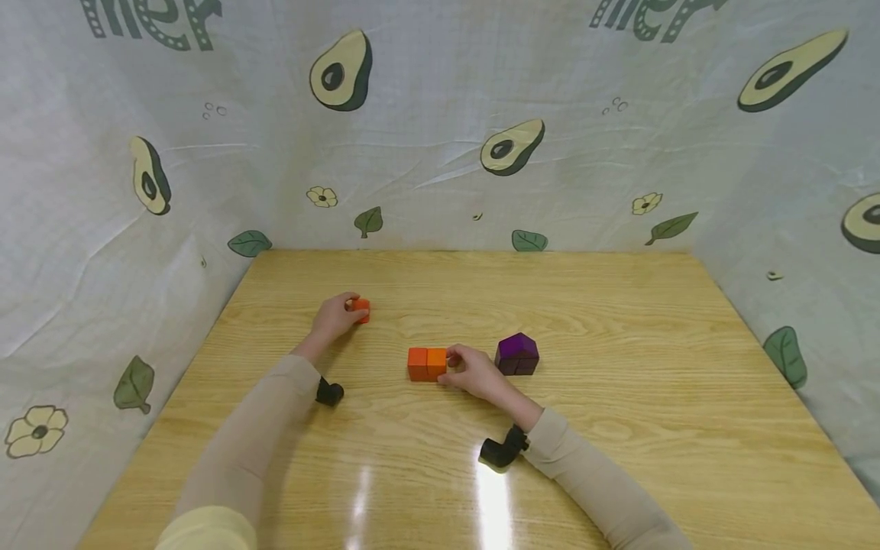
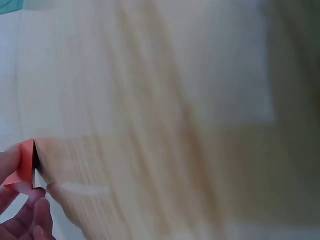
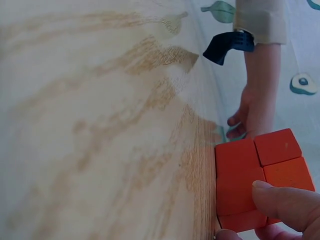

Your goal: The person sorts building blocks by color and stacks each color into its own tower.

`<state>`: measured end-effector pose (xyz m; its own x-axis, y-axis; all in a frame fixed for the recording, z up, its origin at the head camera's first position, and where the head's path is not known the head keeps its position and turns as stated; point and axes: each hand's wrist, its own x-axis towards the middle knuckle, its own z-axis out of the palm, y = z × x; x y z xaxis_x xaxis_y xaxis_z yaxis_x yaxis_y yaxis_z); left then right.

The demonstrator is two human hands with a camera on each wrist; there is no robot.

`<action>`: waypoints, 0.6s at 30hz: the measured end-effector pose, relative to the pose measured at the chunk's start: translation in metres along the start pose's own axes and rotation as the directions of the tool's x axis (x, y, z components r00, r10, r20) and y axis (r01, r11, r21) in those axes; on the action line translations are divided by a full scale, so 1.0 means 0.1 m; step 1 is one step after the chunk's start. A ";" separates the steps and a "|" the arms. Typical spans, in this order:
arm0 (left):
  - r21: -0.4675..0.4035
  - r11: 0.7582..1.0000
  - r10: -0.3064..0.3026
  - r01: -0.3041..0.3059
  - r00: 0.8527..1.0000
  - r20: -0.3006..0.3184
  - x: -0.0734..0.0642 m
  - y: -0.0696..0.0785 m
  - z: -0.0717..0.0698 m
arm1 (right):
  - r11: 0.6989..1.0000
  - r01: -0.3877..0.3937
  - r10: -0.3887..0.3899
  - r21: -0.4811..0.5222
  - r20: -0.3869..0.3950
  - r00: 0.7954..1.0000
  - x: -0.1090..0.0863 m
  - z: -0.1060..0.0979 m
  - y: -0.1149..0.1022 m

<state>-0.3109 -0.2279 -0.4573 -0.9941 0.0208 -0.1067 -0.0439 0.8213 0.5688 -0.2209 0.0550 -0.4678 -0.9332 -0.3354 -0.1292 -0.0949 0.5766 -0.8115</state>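
Note:
At the left of the head view, my left hand point(image 1: 335, 315) pinches a small red-orange block point(image 1: 360, 310) between thumb and fingers. The left wrist view shows that block point(image 2: 24, 162) at its left edge, with fingertips on both sides of it. Nearer the middle of the table, orange blocks point(image 1: 427, 364) stand side by side, touching. My right hand point(image 1: 477, 373) grips them at their right end. In the right wrist view the thumb presses on the group of red and orange blocks point(image 3: 239, 192); the other fingers are mostly hidden.
Just right of my right hand sits a purple block group point(image 1: 517, 354) with a peaked top. Black wrist cameras point(image 1: 504, 448) stick out from both sleeves. The wooden table point(image 1: 619, 321) ends at a patterned cloth point(image 1: 426, 153) behind and at the sides.

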 end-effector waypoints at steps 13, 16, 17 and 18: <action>0.131 0.990 -0.052 0.055 0.998 -0.027 -0.05 0.11 0.05 | 1.000 -0.001 0.002 0.004 -0.002 1.000 -0.01 0.00 -0.01; 0.133 0.990 -0.041 0.044 0.999 -0.025 -0.05 0.12 0.06 | 1.000 0.002 -0.002 0.005 0.000 1.000 -0.01 -0.01 -0.01; 0.134 0.990 -0.030 0.033 0.999 -0.022 -0.05 0.12 0.06 | 1.000 0.002 -0.002 0.006 0.001 1.000 -0.01 -0.01 -0.01; 0.129 0.991 -0.020 0.022 1.000 -0.018 -0.04 0.12 0.05 | 1.000 0.003 -0.003 0.007 0.003 1.000 -0.01 -0.01 -0.01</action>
<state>-0.3065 -0.2153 -0.4543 -0.9947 -0.0060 -0.1029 -0.0525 0.8884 0.4561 -0.2203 0.0554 -0.4667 -0.9318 -0.3394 -0.1284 -0.0954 0.5707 -0.8156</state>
